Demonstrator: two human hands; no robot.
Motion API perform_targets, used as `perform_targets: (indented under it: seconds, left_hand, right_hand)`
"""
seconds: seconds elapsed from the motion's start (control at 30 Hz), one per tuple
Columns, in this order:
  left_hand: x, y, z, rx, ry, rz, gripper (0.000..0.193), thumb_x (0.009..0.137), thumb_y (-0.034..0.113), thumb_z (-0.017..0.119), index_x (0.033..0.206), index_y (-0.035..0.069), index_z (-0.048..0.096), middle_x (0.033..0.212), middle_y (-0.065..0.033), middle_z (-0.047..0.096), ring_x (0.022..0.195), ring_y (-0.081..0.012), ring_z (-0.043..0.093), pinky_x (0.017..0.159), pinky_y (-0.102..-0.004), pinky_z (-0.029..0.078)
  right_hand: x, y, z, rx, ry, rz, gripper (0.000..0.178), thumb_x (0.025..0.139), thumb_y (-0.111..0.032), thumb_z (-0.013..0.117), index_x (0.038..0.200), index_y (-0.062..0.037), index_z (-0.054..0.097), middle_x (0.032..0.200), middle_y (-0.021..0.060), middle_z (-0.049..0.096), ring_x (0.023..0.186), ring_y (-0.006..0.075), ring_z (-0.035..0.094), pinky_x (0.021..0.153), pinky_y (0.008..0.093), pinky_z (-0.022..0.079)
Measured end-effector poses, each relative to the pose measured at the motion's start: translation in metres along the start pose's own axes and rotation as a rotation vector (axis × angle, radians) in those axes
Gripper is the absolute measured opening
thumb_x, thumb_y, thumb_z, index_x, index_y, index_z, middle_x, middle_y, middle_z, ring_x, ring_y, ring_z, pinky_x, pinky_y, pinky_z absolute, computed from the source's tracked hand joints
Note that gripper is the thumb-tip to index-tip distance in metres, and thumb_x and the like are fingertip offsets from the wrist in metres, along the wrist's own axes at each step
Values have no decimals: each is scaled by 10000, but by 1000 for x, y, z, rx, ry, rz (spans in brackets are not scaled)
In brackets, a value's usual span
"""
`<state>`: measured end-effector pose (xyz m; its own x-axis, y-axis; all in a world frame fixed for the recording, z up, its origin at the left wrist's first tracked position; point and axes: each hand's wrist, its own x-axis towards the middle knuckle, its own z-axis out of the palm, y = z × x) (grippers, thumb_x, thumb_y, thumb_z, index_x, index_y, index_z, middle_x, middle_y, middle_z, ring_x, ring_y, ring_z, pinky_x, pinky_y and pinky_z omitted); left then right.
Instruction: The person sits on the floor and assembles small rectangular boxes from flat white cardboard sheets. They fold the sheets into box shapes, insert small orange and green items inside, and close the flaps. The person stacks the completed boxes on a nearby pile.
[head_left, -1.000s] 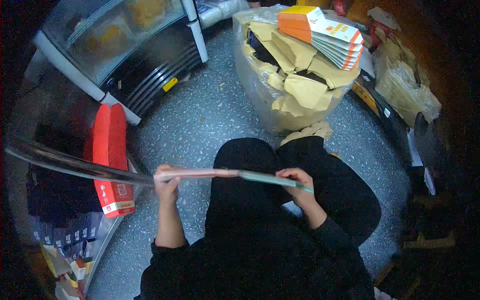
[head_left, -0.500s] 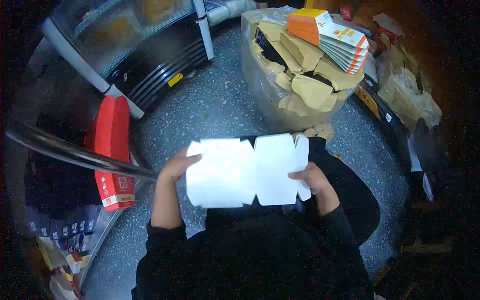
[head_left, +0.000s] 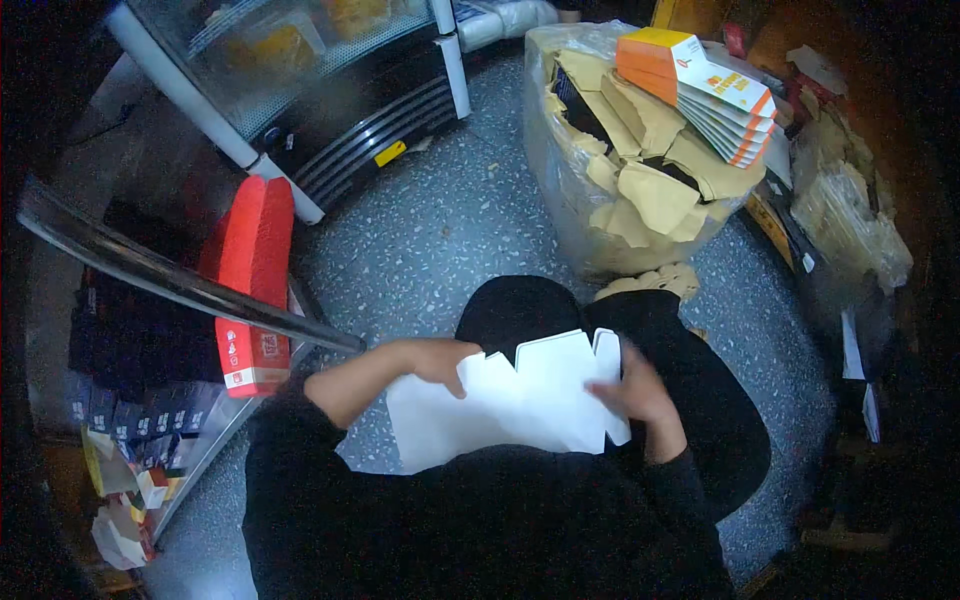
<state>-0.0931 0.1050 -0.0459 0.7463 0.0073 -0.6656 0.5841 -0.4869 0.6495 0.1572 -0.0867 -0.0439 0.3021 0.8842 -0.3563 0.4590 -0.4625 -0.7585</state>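
Observation:
A white unfolded carton blank (head_left: 535, 400) lies over my lap, its plain side up, with notches and small flaps along its far and right edges. My left hand (head_left: 432, 364) grips its far edge left of the notches, the thumb on top and the other fingers mostly hidden. At the right end, my right hand (head_left: 638, 398) holds the narrow side flaps, thumb over the white face and fingers behind. My dark sleeve and torso cover the blank's near edge.
Ahead to the right stands a plastic-wrapped sack (head_left: 570, 200) of torn brown paper, topped by a stack of orange-and-white folded cartons (head_left: 720, 95). Left are a curved metal rail (head_left: 180, 270), red cartons (head_left: 258, 290) and a glass-fronted cabinet (head_left: 290, 60). Speckled floor (head_left: 420, 240) surrounds my knees.
The blank has come closer to my body and tilted. My left hand has shifted from its left edge to the far edge, nearer the notches; my right hand still holds the right end.

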Motion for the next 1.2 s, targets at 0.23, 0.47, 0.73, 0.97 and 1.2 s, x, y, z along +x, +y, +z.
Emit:
perform_targets:
  seconds: [0.23, 0.47, 0.73, 0.97, 1.2]
  left_hand:
    - [-29, 67, 46, 209, 338, -343, 284, 767, 100, 481, 1023, 12, 397, 926, -240, 563, 879, -392, 556, 768, -465, 420]
    - [-32, 16, 84, -417, 401, -32, 465, 765, 400, 559, 1030, 40, 430, 982, -150, 532, 894, -279, 530, 765, -384, 407]
    - [-6, 11, 96, 145, 255, -144, 748, 699, 649, 495, 949, -55, 522, 937, -233, 581, 859, -378, 568, 755, -427, 443]
    - [10, 12, 147, 327, 793, -149, 385, 661, 376, 604, 887, 74, 531, 792, -79, 521, 742, -260, 519, 639, -405, 403]
    - [-2, 25, 148, 415, 929, -118, 455, 635, 470, 606, 847, 77, 520, 763, -75, 497, 732, -239, 501, 619, -369, 377]
  right_hand:
    - [38, -91, 13, -394, -201, -705, 485, 558, -218, 710, 985, -55, 545, 975, 145, 544, 925, 316, 503, 821, 375, 391]
    - [71, -71, 55, -500, -480, -601, 397, 538, -294, 669, 853, -58, 621, 810, 156, 602, 834, 319, 555, 749, 384, 441]
    - [19, -95, 49, -831, -575, -325, 279, 676, -249, 583, 792, 2, 621, 810, 194, 610, 773, 350, 590, 677, 406, 471]
    - [-18, -55, 54, -835, -436, -509, 469, 720, -350, 555, 1066, -44, 472, 860, 169, 573, 785, 339, 571, 685, 450, 441]
    - [-27, 4, 84, -782, 154, -965, 493, 715, -215, 561, 1153, -44, 413, 941, 132, 470, 804, 302, 487, 739, 461, 382]
